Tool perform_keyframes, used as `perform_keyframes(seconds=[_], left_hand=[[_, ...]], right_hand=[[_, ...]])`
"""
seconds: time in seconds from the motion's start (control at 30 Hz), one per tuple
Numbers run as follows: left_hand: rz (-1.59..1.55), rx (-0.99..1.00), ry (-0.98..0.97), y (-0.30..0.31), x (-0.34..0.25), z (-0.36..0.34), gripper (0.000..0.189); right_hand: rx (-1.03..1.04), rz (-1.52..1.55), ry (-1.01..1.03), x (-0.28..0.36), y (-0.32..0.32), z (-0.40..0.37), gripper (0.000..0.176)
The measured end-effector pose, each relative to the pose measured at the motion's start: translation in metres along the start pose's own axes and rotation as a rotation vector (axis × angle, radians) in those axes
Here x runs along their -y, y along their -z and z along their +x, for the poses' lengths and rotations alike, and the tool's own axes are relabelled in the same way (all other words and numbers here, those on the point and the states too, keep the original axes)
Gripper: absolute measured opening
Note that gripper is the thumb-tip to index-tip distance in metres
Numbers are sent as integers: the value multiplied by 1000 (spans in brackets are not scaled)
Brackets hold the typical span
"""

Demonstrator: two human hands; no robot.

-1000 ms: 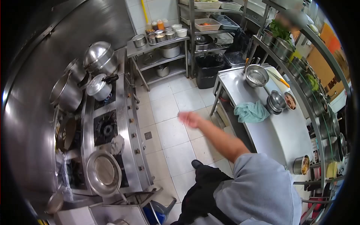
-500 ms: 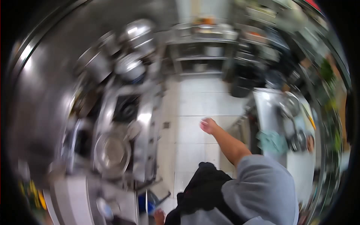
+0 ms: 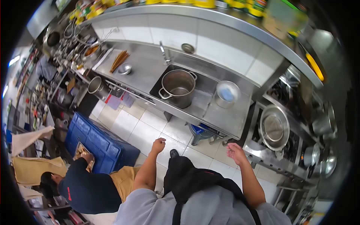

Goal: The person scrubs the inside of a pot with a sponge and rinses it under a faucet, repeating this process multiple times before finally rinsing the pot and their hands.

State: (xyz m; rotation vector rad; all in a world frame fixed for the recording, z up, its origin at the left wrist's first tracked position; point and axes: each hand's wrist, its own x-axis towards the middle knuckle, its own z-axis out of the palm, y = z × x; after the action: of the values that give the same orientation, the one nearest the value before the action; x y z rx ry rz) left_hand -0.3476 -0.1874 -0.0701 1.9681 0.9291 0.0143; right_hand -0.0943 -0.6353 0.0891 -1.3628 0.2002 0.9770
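Note:
My left hand [image 3: 159,145] hangs over the tiled floor, its fingers curled in with nothing visible in them. My right hand [image 3: 235,152] is raised beside the stove, fingers loosely apart and empty. Neither touches anything. In front of me, a large two-handled pot [image 3: 179,88] stands in the sink basin [image 3: 205,98]. To its right, a metal pot [image 3: 227,94] with something pale blue inside sits on the steel drainboard. A wide metal basin [image 3: 275,126] rests on the stove near my right hand.
A co-worker [image 3: 92,187] bends over a tray [image 3: 83,154] on a blue chest [image 3: 95,140] at left. A blue stool [image 3: 202,133] stands under the sink. A small bowl [image 3: 124,68] and wooden sticks [image 3: 120,61] lie on the counter. A shelf [image 3: 180,10] runs overhead.
My view has swung from the aisle, with the stove on my left, to the sink, with the stove on my right. Both forearms now show; the co-worker has come into view.

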Motion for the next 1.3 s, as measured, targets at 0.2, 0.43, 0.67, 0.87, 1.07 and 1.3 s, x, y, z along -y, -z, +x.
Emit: perform_keyframes(seconds=[0.2, 0.43, 0.67, 0.87, 1.07, 1.3], left_hand=[[-407, -96, 156, 52, 56, 22, 24], [-667, -148, 304, 91, 56, 34, 25], [-659, -414, 205, 100, 7, 72, 30], [-791, -507, 187, 97, -46, 105, 26], [-929, -545, -14, 109, -84, 179, 21], [-897, -494, -151, 157, -116, 240, 17]], right_hand=[[2, -273, 214, 90, -122, 96, 20], [-328, -1035, 855, 200, -55, 256, 17], [-158, -1332, 485, 228, 99, 442, 59], [-158, -917, -42, 249, 26, 388, 61], [-126, -474, -139, 264, -47, 320, 46], [-243, -481, -184, 252, -62, 317, 44]])
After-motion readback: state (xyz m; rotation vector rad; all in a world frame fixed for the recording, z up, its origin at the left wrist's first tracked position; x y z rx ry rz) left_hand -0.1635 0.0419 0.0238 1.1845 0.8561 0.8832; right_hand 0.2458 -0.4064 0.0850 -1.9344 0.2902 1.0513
